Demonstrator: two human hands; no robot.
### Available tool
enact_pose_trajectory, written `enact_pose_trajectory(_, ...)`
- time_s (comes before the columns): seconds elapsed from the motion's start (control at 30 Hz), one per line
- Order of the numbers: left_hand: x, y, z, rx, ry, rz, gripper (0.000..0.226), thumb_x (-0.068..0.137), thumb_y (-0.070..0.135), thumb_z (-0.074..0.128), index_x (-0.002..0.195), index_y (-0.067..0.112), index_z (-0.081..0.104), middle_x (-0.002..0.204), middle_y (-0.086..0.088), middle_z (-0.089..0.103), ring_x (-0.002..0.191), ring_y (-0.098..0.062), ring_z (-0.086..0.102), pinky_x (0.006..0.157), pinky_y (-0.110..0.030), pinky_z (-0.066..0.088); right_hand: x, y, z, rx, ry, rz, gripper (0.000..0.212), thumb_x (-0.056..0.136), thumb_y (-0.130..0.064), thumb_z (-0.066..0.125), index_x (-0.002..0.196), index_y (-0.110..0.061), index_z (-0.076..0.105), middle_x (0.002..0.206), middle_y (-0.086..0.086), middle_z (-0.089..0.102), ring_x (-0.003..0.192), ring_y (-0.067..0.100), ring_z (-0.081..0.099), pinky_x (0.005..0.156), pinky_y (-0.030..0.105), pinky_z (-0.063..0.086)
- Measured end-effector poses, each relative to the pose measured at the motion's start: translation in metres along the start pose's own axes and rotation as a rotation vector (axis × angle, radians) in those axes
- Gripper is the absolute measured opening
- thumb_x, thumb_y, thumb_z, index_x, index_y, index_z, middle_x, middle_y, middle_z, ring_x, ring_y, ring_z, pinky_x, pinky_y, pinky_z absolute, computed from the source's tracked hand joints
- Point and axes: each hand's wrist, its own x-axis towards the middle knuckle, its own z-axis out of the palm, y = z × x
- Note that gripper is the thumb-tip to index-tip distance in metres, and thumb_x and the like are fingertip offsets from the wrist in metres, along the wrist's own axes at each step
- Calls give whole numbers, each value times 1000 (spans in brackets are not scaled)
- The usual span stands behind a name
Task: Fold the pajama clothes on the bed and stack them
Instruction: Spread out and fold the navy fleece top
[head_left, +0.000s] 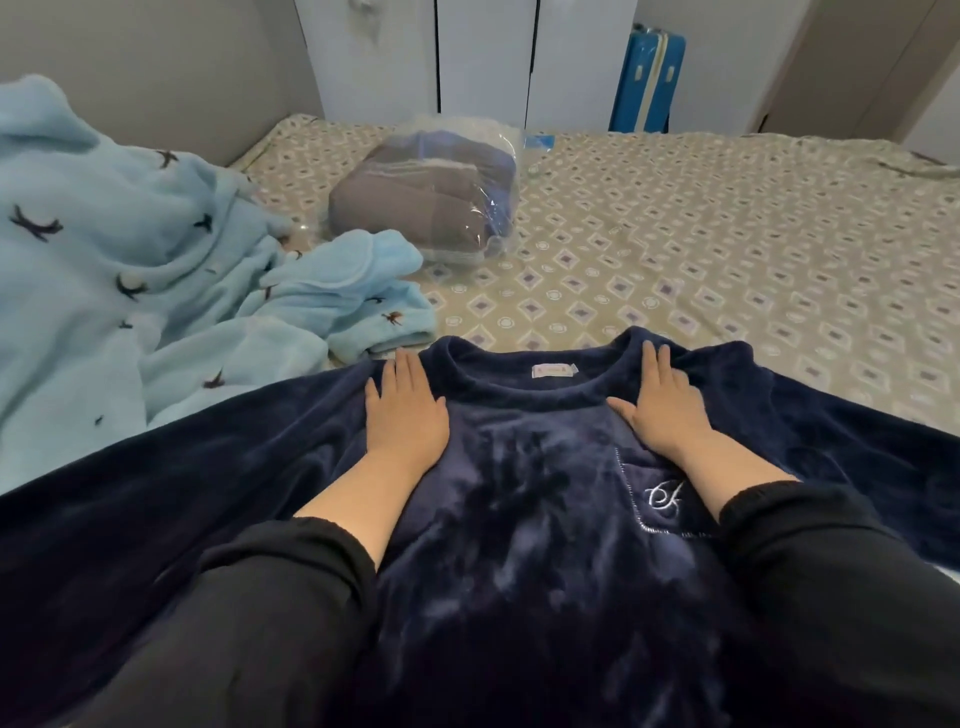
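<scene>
The navy pajama top runs off the bottom edge; its neck label is unreadable.

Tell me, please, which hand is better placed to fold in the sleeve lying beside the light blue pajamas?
Probably the left hand: it lies flat on the navy top beside that sleeve, while the right hand rests beyond the collar.

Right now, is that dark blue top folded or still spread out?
Spread out. The navy top lies flat, front up, sleeves out to both sides, left hand and right hand pressing flat beside the collar.

navy fleece top | spread flat, near bed edge || light-blue pajamas | crumpled, left
</scene>
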Motion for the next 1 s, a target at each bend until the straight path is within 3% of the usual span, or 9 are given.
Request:
enact_pose_trajectory(0.1,15,2,-10,56,-4,19,74,100,41,40,152,5,2,153,-16,28,138,-28,29,108,-43,28,17,5,-15,99,-26,46,106,82,-54,67,152,-5,4,155,17,21,134,41,32,103,48,37)
enact_pose_trajectory(0.2,31,2,-30,143,13,50,52,96,36,50,140,10,40,138,-12,45,126,-27,41,100,-39,37,32,8,-34,226,-141,45,83,76,-38,78,138,-1,38,134,20,48,118,36,50,95,45,47)
enact_pose_trajectory(0.3,41,11,-49,288,111,147,27,95,23,47,116,16,62,127,-8,49,119,-27,42,93,-36,36,34,-4,-53,-113,-110,50,38,87,-27,63,119,-8,59,124,16,52,105,33,56,82,38,49)
enact_pose_trajectory(0.4,50,24,-62,281,69,175,22,93,11,47,108,14,64,114,-6,61,107,-26,56,77,-32,39,33,-16,-61,-302,-63,85,29,92,-14,52,119,-10,61,124,14,56,110,34,57,80,38,45)
enact_pose_trajectory(0.5,65,23,-71,134,45,88,21,89,5,50,105,10,62,108,-9,65,100,-29,61,69,-33,41,40,-16,-65,-141,-86,221,28,92,-8,50,117,-3,60,118,18,62,109,37,59,77,39,45)
enact_pose_trajectory(0.77,135,34,-105,-212,272,-110,24,96,4,40,116,4,54,119,-20,61,110,-40,56,76,-41,40,96,-26,-107,247,419,202,29,93,-5,44,122,2,46,118,29,58,111,45,55,86,44,44)
enact_pose_trajectory(0.83,135,40,-88,-290,112,-191,38,100,19,40,135,5,41,137,-22,49,126,-38,46,97,-45,38,95,-29,-85,296,277,161,46,95,-17,48,134,2,34,131,31,50,121,44,48,96,46,41)
enact_pose_trajectory(0.9,114,44,-51,-292,-192,-208,70,99,48,34,153,12,8,157,-21,18,145,-36,17,115,-51,14,81,-28,-42,292,-20,128,73,97,-39,47,149,-1,13,153,24,25,140,37,27,112,51,26)
enact_pose_trajectory(1.0,86,38,-1,-117,-211,-47,80,95,65,19,153,19,-9,160,-16,-9,148,-31,-11,117,-52,-5,67,-20,2,63,-137,84,77,98,-57,27,154,-11,2,161,11,0,148,27,1,117,55,4)
